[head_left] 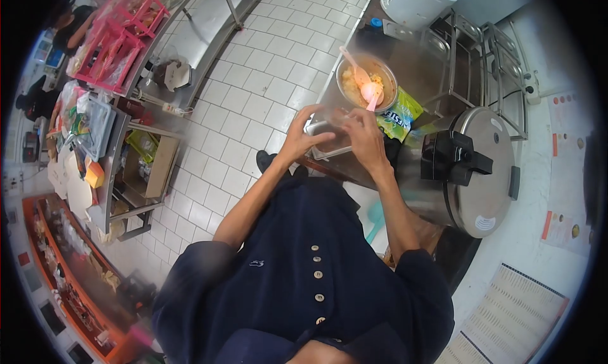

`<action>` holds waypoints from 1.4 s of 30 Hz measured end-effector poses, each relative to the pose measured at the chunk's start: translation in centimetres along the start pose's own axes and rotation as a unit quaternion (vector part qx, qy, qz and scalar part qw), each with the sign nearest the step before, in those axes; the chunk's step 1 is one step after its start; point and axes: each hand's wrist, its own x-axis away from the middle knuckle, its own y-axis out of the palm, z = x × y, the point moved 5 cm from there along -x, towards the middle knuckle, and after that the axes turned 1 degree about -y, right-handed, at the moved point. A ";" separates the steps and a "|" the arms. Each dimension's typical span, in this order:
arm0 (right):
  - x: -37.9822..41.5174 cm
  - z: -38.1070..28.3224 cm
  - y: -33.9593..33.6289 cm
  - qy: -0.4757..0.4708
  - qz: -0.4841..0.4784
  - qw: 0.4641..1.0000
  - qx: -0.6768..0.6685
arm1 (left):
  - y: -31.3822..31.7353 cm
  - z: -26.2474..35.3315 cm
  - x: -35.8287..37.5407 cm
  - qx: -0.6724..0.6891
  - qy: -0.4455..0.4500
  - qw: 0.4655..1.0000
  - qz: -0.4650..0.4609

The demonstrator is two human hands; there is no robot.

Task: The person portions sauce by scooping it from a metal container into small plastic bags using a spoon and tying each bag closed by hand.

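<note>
Both of my hands are raised in front of me, near the counter's edge. My left hand has its thumb and fingers spread apart, with nothing seen in it. Beside it, my right hand has bent fingers near a blurred, clear thing; what they hold, if anything, I cannot make out. Just beyond my right hand is a round metal bowl of food, with pink spoons in it. A green and yellow packet lies right of the bowl.
A large steel cooker with a black latch stands on the right. Metal racks and a white container are behind. Pink baskets sit on a steel table at left. A person is at the far left.
</note>
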 end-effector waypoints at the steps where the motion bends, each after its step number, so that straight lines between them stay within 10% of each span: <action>1: 0.0 0.6 0.2 -0.007 0.002 1.000 -0.031 | 0.1 -0.2 0.1 0.019 -0.008 1.000 -0.003; 8: -0.4 1.6 -0.1 0.004 -0.023 0.987 -0.160 | 1.5 -2.7 0.8 0.223 -0.170 0.957 -0.071; 10: 0.4 3.4 0.9 0.155 -0.061 0.953 -0.253 | 1.6 -2.1 0.7 0.233 -0.155 0.959 -0.050; 19: 0.5 3.7 1.8 0.231 0.002 0.896 -0.379 | 0.1 0.0 0.3 0.186 -0.073 0.980 0.001; 42: -7.2 -3.4 6.9 0.076 -0.085 0.966 -0.234 | -8.8 -0.4 1.3 0.043 -0.059 0.994 0.084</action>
